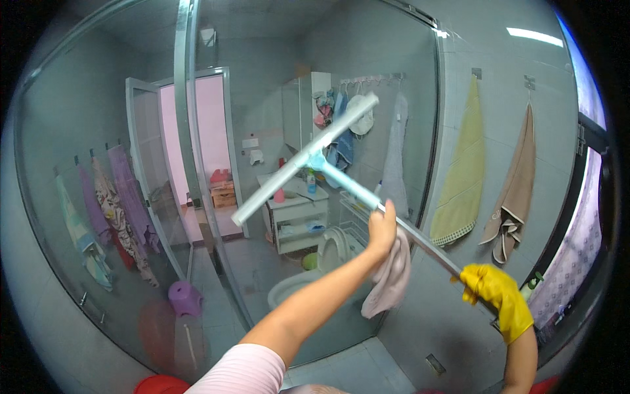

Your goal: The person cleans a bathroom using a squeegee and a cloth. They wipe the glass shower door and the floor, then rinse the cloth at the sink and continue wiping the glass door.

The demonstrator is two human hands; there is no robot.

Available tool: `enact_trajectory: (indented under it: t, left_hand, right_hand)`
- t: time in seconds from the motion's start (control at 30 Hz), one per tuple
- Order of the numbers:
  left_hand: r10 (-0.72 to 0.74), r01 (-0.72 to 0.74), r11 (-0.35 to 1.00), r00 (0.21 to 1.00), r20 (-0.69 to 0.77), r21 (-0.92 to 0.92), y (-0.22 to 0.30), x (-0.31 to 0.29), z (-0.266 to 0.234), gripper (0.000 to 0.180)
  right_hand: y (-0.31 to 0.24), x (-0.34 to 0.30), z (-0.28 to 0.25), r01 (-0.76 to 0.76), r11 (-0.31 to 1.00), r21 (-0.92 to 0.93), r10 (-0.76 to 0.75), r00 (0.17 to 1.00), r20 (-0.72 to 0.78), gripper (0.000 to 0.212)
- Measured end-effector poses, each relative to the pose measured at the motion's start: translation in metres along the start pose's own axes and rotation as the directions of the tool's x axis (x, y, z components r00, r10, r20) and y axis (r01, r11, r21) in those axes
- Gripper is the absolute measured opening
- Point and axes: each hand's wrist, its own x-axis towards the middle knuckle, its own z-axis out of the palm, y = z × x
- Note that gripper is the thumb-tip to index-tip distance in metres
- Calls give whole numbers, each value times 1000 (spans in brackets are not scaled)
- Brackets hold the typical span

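A long-handled squeegee slants across the view, its wide pale blade head held up in front of the glass shower panel. Whether the blade touches the glass I cannot tell. My bare left hand is closed round the upper part of the pole, thumb pointing up along it. A greyish-pink cloth hangs down just beside that hand; how it is held is hidden. Lower on the pole, my right hand, in a yellow rubber glove, is wrapped round the metal shaft.
Towels hang on the right wall, one green and one brown. Through the glass show a toilet, a white vanity and a purple stool. A window borders the right; a red basin lies bottom left.
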Motion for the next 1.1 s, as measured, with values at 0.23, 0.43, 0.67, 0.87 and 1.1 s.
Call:
enact_trajectory:
  t: [0.23, 0.43, 0.67, 0.87, 1.1]
  left_hand:
    - [-396, 450, 858, 887, 238, -250, -98, -70, 19, 39]
    - [-232, 413, 853, 848, 476, -320, -12, -75, 23, 32]
    - [97, 154, 792, 924, 371, -591, 127, -27, 53, 42]
    - [118, 196, 705, 915, 385, -681, 189, 39, 44, 42]
    - [135, 194, 650, 922, 363, -735, 204, 77, 54, 43]
  right_hand:
    - [34, -55, 23, -148, 957, -249, 129, 987, -93, 35]
    - [43, -116, 6, -180, 883, -433, 63, 961, -270, 48]
    - [-12, -141, -46, -301, 863, -406, -35, 765, -643, 49]
    - [-40, -134, -118, -74, 622, -780, -652, 504, -567, 46]
    - [-133, -154, -129, -296, 777, -556, -211, 710, -672, 31]
